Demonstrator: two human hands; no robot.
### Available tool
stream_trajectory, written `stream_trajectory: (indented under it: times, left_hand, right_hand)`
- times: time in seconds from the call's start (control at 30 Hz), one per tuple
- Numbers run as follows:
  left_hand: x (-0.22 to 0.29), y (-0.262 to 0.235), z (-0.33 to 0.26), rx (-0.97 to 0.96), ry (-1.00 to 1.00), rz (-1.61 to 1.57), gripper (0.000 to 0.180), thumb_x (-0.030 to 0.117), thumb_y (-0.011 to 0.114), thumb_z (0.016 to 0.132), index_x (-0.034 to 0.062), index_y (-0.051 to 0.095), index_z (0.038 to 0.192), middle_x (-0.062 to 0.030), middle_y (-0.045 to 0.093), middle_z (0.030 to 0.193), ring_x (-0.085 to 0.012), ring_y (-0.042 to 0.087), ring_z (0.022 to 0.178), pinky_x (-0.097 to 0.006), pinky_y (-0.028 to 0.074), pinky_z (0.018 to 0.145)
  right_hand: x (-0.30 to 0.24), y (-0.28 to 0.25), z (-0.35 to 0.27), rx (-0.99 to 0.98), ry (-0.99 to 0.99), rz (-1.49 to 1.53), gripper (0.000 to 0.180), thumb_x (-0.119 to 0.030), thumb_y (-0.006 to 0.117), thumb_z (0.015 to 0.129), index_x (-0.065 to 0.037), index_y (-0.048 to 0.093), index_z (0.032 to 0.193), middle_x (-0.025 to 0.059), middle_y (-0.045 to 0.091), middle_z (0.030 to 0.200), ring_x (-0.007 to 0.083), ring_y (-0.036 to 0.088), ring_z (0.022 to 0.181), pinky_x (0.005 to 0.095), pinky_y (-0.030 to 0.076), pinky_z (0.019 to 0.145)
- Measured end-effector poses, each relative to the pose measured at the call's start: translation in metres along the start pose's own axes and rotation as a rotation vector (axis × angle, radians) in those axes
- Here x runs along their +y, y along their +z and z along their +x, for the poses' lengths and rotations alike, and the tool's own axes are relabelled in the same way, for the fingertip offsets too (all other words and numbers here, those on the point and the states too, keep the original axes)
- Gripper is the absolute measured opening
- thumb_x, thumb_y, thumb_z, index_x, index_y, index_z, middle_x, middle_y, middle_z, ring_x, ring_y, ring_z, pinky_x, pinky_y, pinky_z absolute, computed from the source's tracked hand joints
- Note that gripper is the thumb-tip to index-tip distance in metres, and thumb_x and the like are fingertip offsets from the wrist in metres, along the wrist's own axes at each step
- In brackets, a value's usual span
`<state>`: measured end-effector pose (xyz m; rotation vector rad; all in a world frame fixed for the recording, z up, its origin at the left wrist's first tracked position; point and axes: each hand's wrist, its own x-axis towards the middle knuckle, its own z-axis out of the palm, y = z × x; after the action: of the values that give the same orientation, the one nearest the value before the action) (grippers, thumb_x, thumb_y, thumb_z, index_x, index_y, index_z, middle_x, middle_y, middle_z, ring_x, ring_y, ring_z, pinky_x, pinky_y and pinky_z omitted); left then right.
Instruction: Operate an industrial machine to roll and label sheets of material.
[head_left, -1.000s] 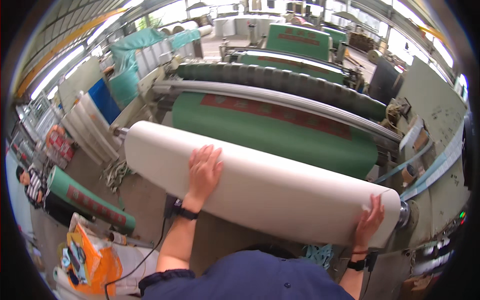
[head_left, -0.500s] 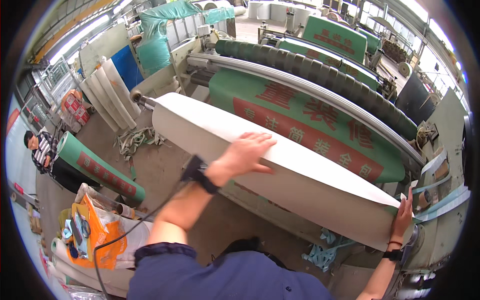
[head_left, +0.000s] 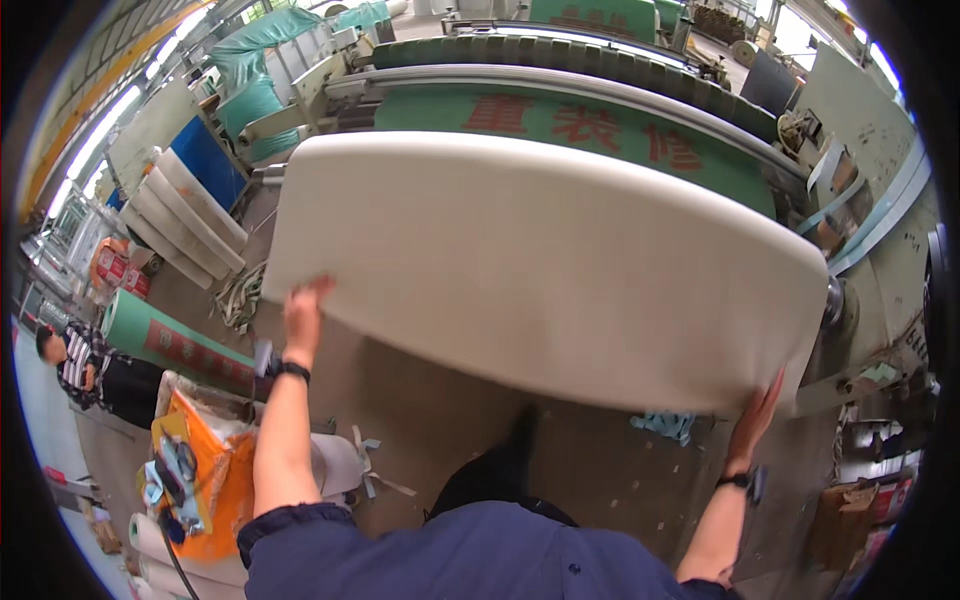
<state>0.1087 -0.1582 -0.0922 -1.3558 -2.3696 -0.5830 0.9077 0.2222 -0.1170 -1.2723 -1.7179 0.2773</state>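
Note:
A wide off-white sheet [head_left: 540, 270] hangs off a roll on a metal shaft [head_left: 270, 176] and spreads toward me. My left hand [head_left: 304, 318] pinches its near edge close to the left corner, with the fingertips blurred. Near the right corner my right hand [head_left: 752, 428] grips the same edge, fingers stretched along the sheet and thumb hidden. Between my hands the edge sags in a curve. Behind the roll, a green printed sheet [head_left: 430, 112] with red markings runs under a long metal bar [head_left: 560, 75] of the machine.
Left of me, an orange bag [head_left: 205, 490] and small tools lie on a stack of rolls. Beyond stand a green roll [head_left: 130, 318], a seated person [head_left: 80, 365] and leaning white rolls [head_left: 170, 225]. Pale blue scraps [head_left: 665, 427] lie on the floor; strips [head_left: 880, 220] hang at right.
My left hand has gone from the roll's top to the sheet's left corner. The sheet's free edge has come off the roll toward me, and my right hand has moved nearer with it.

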Motion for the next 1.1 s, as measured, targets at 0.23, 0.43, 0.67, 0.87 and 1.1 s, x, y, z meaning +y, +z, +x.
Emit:
stream_trajectory:
  times: [0.23, 0.43, 0.67, 0.87, 1.1]
  left_hand:
    - [-0.056, -0.103, -0.258, -0.323, -0.128, 0.247, 0.033, 0.003, 0.074, 0.078, 0.0225, 0.084, 0.103, -0.0058, 0.076, 0.125, -0.0269, 0.063, 0.134, -0.058, 0.028, 0.129]
    - [-0.039, -0.105, -0.081, -0.110, 0.069, 0.264, 0.017, 0.007, 0.076, 0.083, 0.0199, 0.083, 0.091, -0.0068, 0.074, 0.128, -0.0290, 0.058, 0.140, -0.059, 0.024, 0.130]
    - [-0.015, -0.051, 0.296, 0.362, 0.260, 0.359, 0.014, 0.017, 0.072, 0.092, 0.0194, 0.085, 0.098, -0.0031, 0.078, 0.120, -0.0239, 0.067, 0.126, -0.057, 0.035, 0.122]
    - [0.194, 0.085, 0.411, -0.325, 0.493, -0.749, 0.017, 0.015, 0.077, 0.098, 0.0042, 0.076, 0.111, -0.0105, 0.080, 0.108, -0.0289, 0.074, 0.100, -0.044, 0.055, 0.100]
    - [0.347, 0.107, 0.460, -0.896, 0.572, -0.636, 0.020, 0.015, 0.089, 0.080, 0.0020, 0.079, 0.092, -0.0085, 0.076, 0.090, -0.0197, 0.071, 0.080, -0.038, 0.054, 0.072]
  right_hand:
    - [-0.019, -0.160, -0.295, -0.214, 0.252, -0.176, 0.054, -0.022, 0.047, 0.116, 0.004, 0.043, 0.163, 0.0221, 0.052, 0.164, 0.0375, 0.050, 0.151, 0.0439, 0.038, 0.124]
    - [-0.053, -0.123, -0.111, -0.024, -0.199, -0.326, 0.050, -0.029, 0.048, 0.117, 0.001, 0.052, 0.157, 0.0181, 0.060, 0.158, 0.0343, 0.063, 0.138, 0.0401, 0.050, 0.111]
    - [-0.086, 0.021, 0.223, 0.323, -0.440, -0.557, 0.049, -0.042, 0.055, 0.112, -0.020, 0.056, 0.156, 0.0208, 0.077, 0.116, 0.0425, 0.075, 0.099, 0.0522, 0.057, 0.079]
    - [-0.115, 0.145, 0.353, 0.172, -0.239, -0.710, 0.052, -0.057, 0.065, 0.103, -0.020, 0.068, 0.140, 0.0105, 0.072, 0.067, 0.0339, 0.072, 0.066, 0.0481, 0.051, 0.078]
    - [-0.139, 0.121, 0.336, 0.246, -0.242, -0.556, 0.076, -0.053, 0.063, 0.105, -0.009, 0.043, 0.164, 0.0134, 0.067, 0.120, 0.0312, 0.062, 0.113, 0.0482, 0.043, 0.105]
